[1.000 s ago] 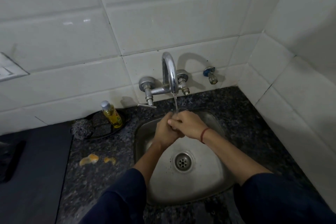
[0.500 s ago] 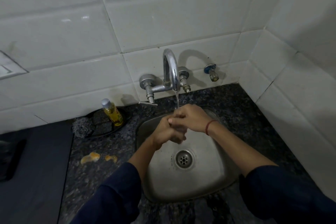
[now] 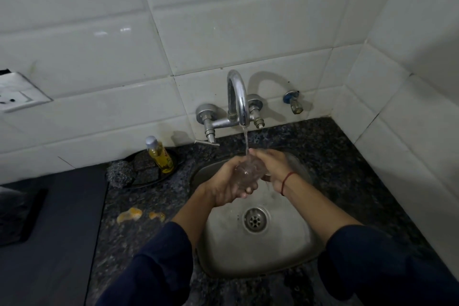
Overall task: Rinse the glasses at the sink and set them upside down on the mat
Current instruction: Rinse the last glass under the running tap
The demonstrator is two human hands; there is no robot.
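Left hand: I see my left hand [image 3: 224, 182] curled round the clear glass [image 3: 249, 172] from below and from the left, fingertips showing under it.
Right hand: my right hand [image 3: 272, 165] wraps the glass's other side, fingers bent over its top; a red thread [image 3: 286, 181] circles that wrist.
Glass: held between both hands above the back of the sink [image 3: 248, 256]; I cannot tell which way its mouth faces.
Water: a thin stream [image 3: 246, 140] falls from the tap [image 3: 237, 97] onto the glass.
Drain: the drain [image 3: 255, 220] lies nearer me than the hands.
Counter, left of sink: a yellow bottle [image 3: 160, 155] leans in a black dish [image 3: 149, 176], a steel scrubber [image 3: 120, 172] touching the dish's edge; yellow scraps [image 3: 129, 213] lie nearer me.
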